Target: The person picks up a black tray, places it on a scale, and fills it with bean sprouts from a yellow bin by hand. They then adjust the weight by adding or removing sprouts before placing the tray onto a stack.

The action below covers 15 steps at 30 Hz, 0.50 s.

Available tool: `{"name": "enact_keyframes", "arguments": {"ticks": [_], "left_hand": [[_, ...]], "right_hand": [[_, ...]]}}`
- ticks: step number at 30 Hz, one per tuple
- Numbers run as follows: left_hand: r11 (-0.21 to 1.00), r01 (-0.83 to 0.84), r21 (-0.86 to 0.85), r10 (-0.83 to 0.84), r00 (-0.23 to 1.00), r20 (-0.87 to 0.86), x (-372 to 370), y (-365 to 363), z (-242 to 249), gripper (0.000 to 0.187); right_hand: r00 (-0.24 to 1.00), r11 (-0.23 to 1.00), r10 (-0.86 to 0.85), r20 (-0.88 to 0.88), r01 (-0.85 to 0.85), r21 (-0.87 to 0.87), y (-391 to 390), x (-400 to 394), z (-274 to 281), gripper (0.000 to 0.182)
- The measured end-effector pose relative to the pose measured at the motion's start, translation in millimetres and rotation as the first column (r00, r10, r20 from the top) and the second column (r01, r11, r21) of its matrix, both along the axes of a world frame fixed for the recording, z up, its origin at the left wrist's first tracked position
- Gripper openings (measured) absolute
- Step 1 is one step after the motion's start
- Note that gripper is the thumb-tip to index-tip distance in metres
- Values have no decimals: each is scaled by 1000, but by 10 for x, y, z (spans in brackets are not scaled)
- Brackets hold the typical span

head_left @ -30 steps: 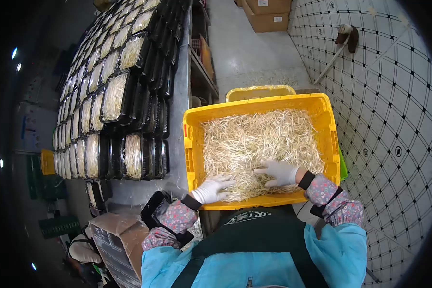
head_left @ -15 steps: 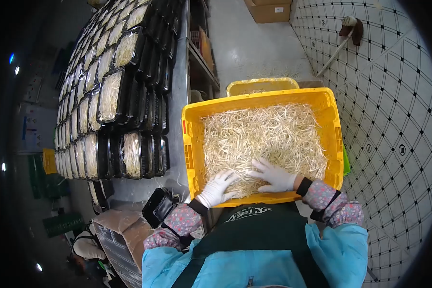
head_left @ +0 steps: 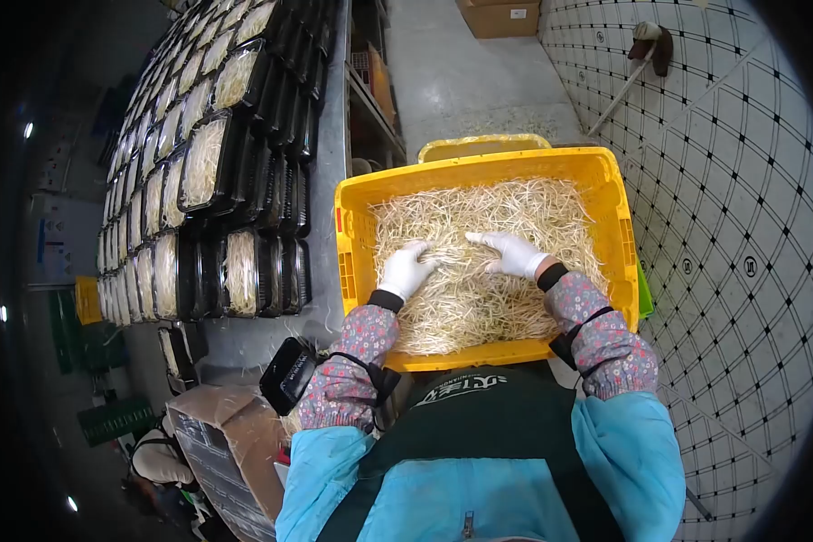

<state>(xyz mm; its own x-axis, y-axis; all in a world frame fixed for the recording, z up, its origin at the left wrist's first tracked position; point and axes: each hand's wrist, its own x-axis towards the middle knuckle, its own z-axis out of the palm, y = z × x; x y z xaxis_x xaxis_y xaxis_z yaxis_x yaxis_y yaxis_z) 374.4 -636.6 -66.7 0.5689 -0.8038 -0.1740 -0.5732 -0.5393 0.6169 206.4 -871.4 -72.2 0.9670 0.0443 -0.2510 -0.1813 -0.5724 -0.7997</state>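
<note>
Wearing one apron [head_left: 479, 411] and two flowered sleeves [head_left: 348, 366]. Touching the sprouts [head_left: 479, 312] with two gloved hands, a gap between them: with the left hand [head_left: 408, 269] released, fingers loosely bent, and with the right hand [head_left: 511, 255] released too, fingers spread. Cannot tell of any strands caught beneath. Holding all these loose sprouts inside one big yellow crate [head_left: 359, 262]. Near the left sleeve, showing one black tray [head_left: 289, 375], then one open box [head_left: 230, 438]. Farther left, stacking up too many packs [head_left: 205, 163] to count. Beyond the crate, showing one yellow tub [head_left: 483, 145], one pole [head_left: 621, 98] and at least one far box [head_left: 501, 20].
</note>
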Motion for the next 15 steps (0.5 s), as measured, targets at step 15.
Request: {"name": "enact_keyframes", "arguments": {"ticks": [15], "left_hand": [[982,-92,-165,73,990,-121,-72,455,397,53]], "right_hand": [[973,822,-31,230,156,-548,441,-433,80,80]]}}
